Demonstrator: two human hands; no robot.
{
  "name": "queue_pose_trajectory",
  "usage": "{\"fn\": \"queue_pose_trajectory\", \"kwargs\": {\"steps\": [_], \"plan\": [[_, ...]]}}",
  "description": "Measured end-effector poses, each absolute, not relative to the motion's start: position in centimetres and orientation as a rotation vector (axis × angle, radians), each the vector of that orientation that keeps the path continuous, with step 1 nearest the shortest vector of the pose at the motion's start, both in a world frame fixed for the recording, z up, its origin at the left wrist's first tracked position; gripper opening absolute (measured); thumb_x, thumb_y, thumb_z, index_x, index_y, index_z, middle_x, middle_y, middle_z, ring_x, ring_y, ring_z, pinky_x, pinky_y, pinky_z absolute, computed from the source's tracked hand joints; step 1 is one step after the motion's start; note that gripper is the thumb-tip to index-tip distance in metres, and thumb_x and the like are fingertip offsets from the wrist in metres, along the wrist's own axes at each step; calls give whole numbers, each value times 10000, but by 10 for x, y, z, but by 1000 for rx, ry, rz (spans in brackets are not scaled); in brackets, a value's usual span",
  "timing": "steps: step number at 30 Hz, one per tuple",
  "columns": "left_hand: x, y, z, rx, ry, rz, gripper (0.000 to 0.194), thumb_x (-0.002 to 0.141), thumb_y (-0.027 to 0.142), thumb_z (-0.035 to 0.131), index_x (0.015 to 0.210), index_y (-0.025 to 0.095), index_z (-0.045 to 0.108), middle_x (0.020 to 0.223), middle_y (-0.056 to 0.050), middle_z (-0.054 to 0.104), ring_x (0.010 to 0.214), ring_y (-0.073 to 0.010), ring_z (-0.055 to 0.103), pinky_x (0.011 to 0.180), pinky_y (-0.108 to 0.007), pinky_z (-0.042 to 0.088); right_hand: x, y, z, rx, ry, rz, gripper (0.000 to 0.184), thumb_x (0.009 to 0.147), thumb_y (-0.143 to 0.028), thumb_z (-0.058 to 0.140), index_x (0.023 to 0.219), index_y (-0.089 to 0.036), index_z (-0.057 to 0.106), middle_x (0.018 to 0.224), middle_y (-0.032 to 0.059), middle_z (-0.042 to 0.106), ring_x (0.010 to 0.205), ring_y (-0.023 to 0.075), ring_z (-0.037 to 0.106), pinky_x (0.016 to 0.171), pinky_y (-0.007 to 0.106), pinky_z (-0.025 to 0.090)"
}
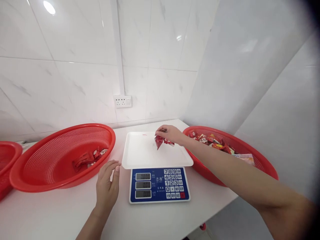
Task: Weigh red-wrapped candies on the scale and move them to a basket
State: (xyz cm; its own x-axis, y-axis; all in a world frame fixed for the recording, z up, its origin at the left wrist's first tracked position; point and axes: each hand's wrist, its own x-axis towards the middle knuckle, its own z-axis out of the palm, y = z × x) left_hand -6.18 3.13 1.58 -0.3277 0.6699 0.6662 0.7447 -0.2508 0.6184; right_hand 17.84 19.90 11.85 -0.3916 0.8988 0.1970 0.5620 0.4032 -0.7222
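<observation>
My right hand is closed on small red wrapped packets, which hang from its fingers over the white weighing tray. My left hand, fingers apart and holding nothing, hovers by the tray's front left corner. Below the tray is the blue keypad panel of the scale, with three small displays. To the right, partly behind my right forearm, a red basket holds many colourful wrapped packets. A second red basket on the left has several red packets at its bottom.
Another red basket is cut off at the far left edge. Everything stands on a white table against a tiled wall with a socket. The table's front edge slants away at lower right.
</observation>
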Motion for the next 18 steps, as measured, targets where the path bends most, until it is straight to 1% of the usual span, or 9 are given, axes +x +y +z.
{"fn": "queue_pose_trajectory", "kwargs": {"steps": [2,3,6,8,10,12,14,16,18], "plan": [[-63,31,17,-1766,-1896,-1671,245,860,357,432,905,203,616,996,-70,638,1009,-194,558,882,-357,453,165,198,118,-1233,-2085,851,266,802,-442,551,834,-197,650,806,37,685,473,98,543,416,229,408],[-64,31,17,-1764,-1903,-1680,247,860,359,431,904,201,615,996,-73,637,1008,-195,558,881,-359,454,162,198,119,-1233,-2075,880,266,803,-436,551,856,-194,648,811,41,681,454,90,529,394,222,392],[-63,31,18,-1763,-1913,-1698,244,862,356,432,907,199,614,992,-73,636,1008,-193,556,884,-355,453,163,199,121,-1253,-2008,921,205,761,-320,612,918,-189,630,890,54,677,519,97,566,429,219,421],[-62,31,18,-1775,-1925,-1697,242,862,353,434,915,202,615,1001,-71,633,1015,-192,550,885,-352,451,168,198,121,-1285,-1945,1000,213,733,-267,635,929,-186,616,917,63,677,583,118,599,475,233,453],[-60,31,17,-1793,-1937,-1687,240,864,348,434,921,203,615,1010,-70,630,1015,-190,547,885,-350,450,174,197,119,-1344,-1895,1139,205,734,-275,630,915,-181,610,873,68,683,612,143,614,489,253,466],[-60,31,17,-1809,-1936,-1677,238,865,343,432,925,202,614,1012,-69,628,1013,-188,546,884,-346,448,181,197,116,-1400,-1906,1202,187,751,-297,613,893,-176,613,820,67,685,623,162,620,492,267,469],[-60,32,16,-1809,-1934,-1672,237,865,344,434,921,199,614,1008,-69,629,1010,-187,547,882,-344,448,187,199,113,-1430,-1959,1104,187,765,-302,599,902,-176,615,832,64,686,656,170,626,518,273,476],[-60,32,15,-1802,-1933,-1673,240,865,347,435,921,196,614,1003,-70,631,1005,-188,549,874,-343,452,192,201,113,-1444,-2006,936,207,773,-286,593,951,-181,606,883,61,685,720,175,633,574,273,487],[-61,33,14,-1797,-1918,-1681,242,864,348,437,924,195,615,998,-70,634,999,-190,553,867,-344,455,196,203,115,-1491,-2023,848,227,775,-263,590,989,-187,592,931,61,681,772,177,636,618,271,490]]}}
